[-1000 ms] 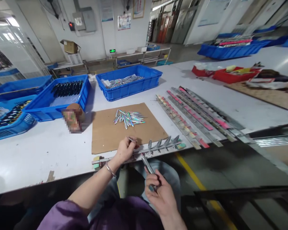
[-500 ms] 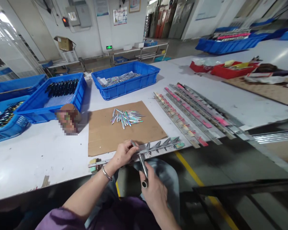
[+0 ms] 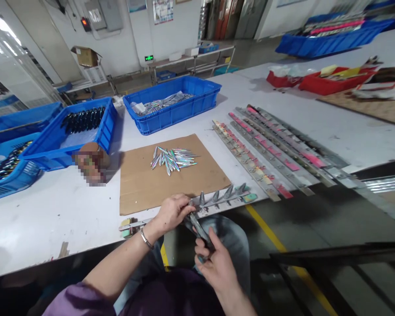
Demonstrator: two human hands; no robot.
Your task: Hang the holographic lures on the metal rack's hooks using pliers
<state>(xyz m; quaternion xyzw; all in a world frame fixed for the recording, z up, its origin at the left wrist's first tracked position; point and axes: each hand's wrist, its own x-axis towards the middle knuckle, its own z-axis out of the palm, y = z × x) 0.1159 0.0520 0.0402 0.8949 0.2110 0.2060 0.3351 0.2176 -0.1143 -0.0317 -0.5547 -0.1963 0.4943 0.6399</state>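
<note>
On the table's front edge lies a long narrow metal rail [image 3: 213,204], with several grey spindle-shaped pieces [image 3: 228,191] standing on its right part. My left hand [image 3: 171,214], a bracelet on its wrist, is closed at the rail's middle, pinching a small grey spindle-shaped piece [image 3: 191,203]. My right hand [image 3: 219,265] has its fingers curled round a grey metal hand tool with a tubular handle [image 3: 200,228], its thumb raised off it. The tool is blurred and its far end meets the rail beside my left fingertips. Beyond, a pile of shiny spindle-shaped pieces [image 3: 173,160] lies on cardboard [image 3: 134,184].
Several loaded metal strips [image 3: 260,149] lie side by side at the right. A blue bin [image 3: 181,115] of silvery pieces stands behind the cardboard. Another blue bin [image 3: 69,151] with dark pieces is at the left, beside a brown round object [image 3: 92,151]. Red trays [image 3: 325,86] sit far right.
The tool's handle has turned in my right hand, and my thumb has lifted off it. The piece at my left fingertips now stands more upright. The view has shifted slightly.
</note>
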